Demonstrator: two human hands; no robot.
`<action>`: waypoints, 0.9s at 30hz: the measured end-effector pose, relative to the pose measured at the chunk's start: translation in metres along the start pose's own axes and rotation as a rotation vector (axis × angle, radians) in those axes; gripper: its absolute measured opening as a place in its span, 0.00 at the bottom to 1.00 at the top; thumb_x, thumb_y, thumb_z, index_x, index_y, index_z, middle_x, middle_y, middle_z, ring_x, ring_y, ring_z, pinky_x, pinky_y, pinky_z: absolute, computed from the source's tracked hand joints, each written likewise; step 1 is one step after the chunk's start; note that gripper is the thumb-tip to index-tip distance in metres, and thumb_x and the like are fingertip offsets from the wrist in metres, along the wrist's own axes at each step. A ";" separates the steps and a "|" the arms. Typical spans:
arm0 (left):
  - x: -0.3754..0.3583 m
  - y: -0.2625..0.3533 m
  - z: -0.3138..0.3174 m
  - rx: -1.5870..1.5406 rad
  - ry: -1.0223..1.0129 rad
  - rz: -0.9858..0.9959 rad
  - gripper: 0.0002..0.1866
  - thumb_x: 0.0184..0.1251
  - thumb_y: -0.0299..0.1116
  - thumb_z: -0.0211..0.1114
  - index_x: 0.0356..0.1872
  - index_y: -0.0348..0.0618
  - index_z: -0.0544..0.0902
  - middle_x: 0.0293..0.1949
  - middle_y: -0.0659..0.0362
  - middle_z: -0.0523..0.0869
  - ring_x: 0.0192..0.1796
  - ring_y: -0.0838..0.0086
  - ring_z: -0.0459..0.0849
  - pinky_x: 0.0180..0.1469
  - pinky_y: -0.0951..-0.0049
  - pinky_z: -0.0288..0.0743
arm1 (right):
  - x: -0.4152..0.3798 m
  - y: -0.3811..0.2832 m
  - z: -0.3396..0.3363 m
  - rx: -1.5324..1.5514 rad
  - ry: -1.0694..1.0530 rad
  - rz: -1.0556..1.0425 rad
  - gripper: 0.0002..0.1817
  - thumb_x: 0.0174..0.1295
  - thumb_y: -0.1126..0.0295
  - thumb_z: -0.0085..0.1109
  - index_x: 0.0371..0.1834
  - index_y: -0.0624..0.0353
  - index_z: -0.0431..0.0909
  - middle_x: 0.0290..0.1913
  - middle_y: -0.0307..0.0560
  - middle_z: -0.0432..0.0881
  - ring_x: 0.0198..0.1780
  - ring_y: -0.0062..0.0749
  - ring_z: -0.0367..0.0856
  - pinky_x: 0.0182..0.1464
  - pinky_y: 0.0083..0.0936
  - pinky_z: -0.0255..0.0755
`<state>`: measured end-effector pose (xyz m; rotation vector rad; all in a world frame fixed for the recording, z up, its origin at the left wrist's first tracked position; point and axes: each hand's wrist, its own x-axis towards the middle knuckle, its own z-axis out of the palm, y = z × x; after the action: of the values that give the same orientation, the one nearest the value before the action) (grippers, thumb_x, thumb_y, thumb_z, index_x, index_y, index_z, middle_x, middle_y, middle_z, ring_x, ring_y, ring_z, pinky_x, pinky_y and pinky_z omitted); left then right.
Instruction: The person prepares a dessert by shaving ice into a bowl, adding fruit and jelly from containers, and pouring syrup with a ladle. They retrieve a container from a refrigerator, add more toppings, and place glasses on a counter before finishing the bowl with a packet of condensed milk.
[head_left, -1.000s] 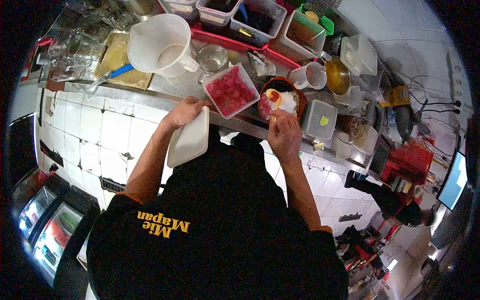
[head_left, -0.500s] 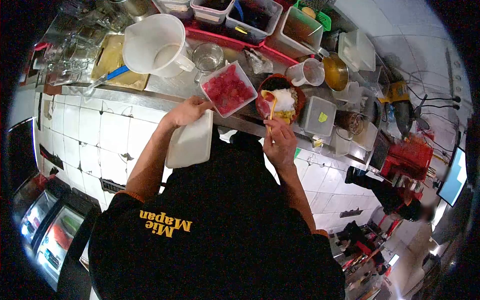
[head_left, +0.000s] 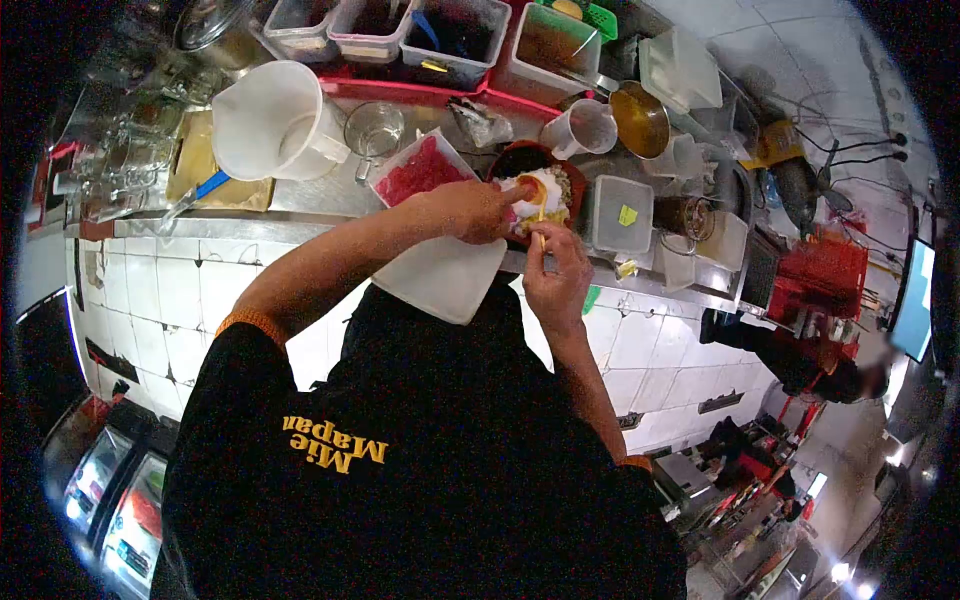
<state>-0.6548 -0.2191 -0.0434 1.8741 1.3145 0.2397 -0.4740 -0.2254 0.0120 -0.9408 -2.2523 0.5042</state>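
My right hand point(head_left: 558, 268) pinches the handle of a yellow spoon point(head_left: 541, 212), whose head is over a reddish-brown bowl point(head_left: 577, 188). In the bowl are a white heap, pale and yellow bits and a dark part. My left hand point(head_left: 470, 208) reaches across, its fingertips at the spoon's head. A white plastic lid point(head_left: 440, 282) hangs under that hand, past the counter edge, apparently gripped by fingers I cannot fully see. Partly behind the left hand stands a square tub of red chunks point(head_left: 420, 170).
On the steel counter stand a large white jug point(head_left: 265, 125), a glass mug point(head_left: 375, 130), a small clear jug point(head_left: 582, 128), a lidded box point(head_left: 622, 212) and a pan of orange liquid point(head_left: 640, 118). Food tubs point(head_left: 455, 45) line the back. Another person point(head_left: 790, 360) is at right.
My left hand has moved right from the red-chunk tub to the bowl, bringing the lid along. The spoon's head stays over the bowl. The view has shifted slightly.
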 end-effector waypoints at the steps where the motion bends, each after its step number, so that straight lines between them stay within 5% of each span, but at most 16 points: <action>1: -0.002 0.005 -0.004 -0.005 -0.017 -0.037 0.33 0.66 0.40 0.56 0.69 0.47 0.55 0.42 0.36 0.82 0.43 0.44 0.84 0.46 0.50 0.77 | -0.001 0.000 0.001 0.012 -0.013 0.008 0.06 0.56 0.82 0.58 0.35 0.61 0.74 0.40 0.49 0.83 0.43 0.44 0.83 0.45 0.35 0.75; 6: -0.005 0.021 -0.019 0.004 -0.052 -0.180 0.30 0.67 0.41 0.55 0.68 0.48 0.58 0.44 0.38 0.82 0.44 0.45 0.84 0.47 0.52 0.77 | -0.003 -0.001 0.001 -0.029 -0.016 -0.001 0.09 0.55 0.83 0.58 0.37 0.61 0.75 0.40 0.49 0.83 0.45 0.46 0.82 0.46 0.36 0.75; 12: 0.010 -0.024 0.007 0.037 -0.022 -0.018 0.20 0.71 0.43 0.51 0.59 0.47 0.71 0.44 0.43 0.84 0.40 0.46 0.85 0.44 0.51 0.78 | -0.003 0.001 -0.002 0.000 -0.060 -0.007 0.08 0.55 0.78 0.60 0.38 0.61 0.77 0.42 0.51 0.81 0.46 0.48 0.80 0.50 0.39 0.75; 18: -0.019 -0.042 -0.019 -0.195 0.133 0.096 0.16 0.72 0.40 0.51 0.54 0.45 0.76 0.48 0.51 0.83 0.54 0.58 0.81 0.56 0.61 0.72 | -0.006 -0.013 -0.008 -0.048 -0.129 -0.109 0.10 0.51 0.82 0.60 0.36 0.61 0.74 0.42 0.49 0.82 0.48 0.45 0.81 0.52 0.37 0.74; 24: -0.097 -0.027 -0.048 -0.494 0.240 -0.159 0.17 0.70 0.43 0.56 0.47 0.39 0.81 0.43 0.50 0.84 0.47 0.64 0.82 0.52 0.67 0.73 | 0.003 -0.013 -0.004 0.002 -0.116 -0.028 0.11 0.51 0.80 0.60 0.39 0.62 0.76 0.40 0.52 0.80 0.45 0.50 0.80 0.48 0.39 0.75; 27: -0.136 -0.042 -0.020 -0.941 0.376 -0.472 0.31 0.70 0.60 0.52 0.47 0.35 0.78 0.39 0.58 0.83 0.39 0.72 0.79 0.45 0.73 0.73 | 0.015 -0.013 -0.002 0.141 0.001 0.018 0.07 0.57 0.78 0.59 0.38 0.62 0.72 0.42 0.52 0.81 0.41 0.43 0.82 0.43 0.33 0.76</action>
<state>-0.7548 -0.3198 -0.0212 0.7282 1.4777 0.8208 -0.4873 -0.2224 0.0267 -0.8902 -2.1772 0.6614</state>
